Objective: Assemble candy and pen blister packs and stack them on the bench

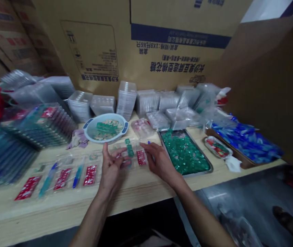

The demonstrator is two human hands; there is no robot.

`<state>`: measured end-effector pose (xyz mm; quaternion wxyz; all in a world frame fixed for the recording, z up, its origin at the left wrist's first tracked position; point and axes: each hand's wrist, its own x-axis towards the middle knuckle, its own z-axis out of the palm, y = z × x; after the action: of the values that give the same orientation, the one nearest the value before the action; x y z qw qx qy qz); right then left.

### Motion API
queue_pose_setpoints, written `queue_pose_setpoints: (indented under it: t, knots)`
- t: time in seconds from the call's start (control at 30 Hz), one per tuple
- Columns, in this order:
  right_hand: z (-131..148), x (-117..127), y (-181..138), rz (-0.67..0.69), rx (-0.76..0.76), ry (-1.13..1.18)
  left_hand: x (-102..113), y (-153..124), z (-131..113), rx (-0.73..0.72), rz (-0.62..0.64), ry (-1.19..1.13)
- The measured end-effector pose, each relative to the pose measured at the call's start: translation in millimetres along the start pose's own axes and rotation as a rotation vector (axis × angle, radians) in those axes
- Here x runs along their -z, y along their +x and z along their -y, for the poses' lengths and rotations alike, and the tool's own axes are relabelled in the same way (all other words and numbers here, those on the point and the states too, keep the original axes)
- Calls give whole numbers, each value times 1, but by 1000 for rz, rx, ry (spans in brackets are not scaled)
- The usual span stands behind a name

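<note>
My left hand (111, 168) and my right hand (159, 161) both rest at a clear plastic tray (132, 154) lying on the wooden table near its front edge. The tray holds green packets and a red sachet (141, 157). Left fingers curl round the tray's left end; right fingers press on its right end. A blue item peeks out just above the right fingers.
A metal tray (208, 164) of green packets lies right of my hands. A white and blue bowl (88, 128) sits behind. Filled clear trays (61, 176) with red sachets and blue pens lie at left. Stacks of clear trays (125, 97) and cardboard boxes (161, 41) stand behind.
</note>
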<state>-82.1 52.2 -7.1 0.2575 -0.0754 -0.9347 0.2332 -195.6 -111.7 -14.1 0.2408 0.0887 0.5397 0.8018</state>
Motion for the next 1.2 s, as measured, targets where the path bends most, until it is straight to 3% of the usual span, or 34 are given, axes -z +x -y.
queue_pose_setpoints:
  t: [0.07,0.17,0.23,0.5,0.77,0.93,1.07,1.13,1.2]
  knots:
    - [-32,12,-3,-5,-179,-113,5,6,-3,101,-52,-56]
    - [-81,28,-7,113,-514,-410,7,11,-7,263,-71,-121]
    - [-104,33,-8,183,-622,-527,1,10,-8,329,-68,-139]
    - [-137,15,5,210,-635,-544,-29,-2,-11,395,25,-136]
    - [-147,31,-4,30,-662,-329,-22,-3,-7,321,-11,-40]
    - [-130,34,-6,-8,-542,-45,-26,1,13,112,58,166]
    - [-77,21,1,-65,-338,253,-42,1,21,-101,151,360]
    - [-43,16,3,-60,-229,226,-49,1,21,-181,152,425]
    - [-14,12,5,-49,-148,85,-52,0,19,-144,151,420]
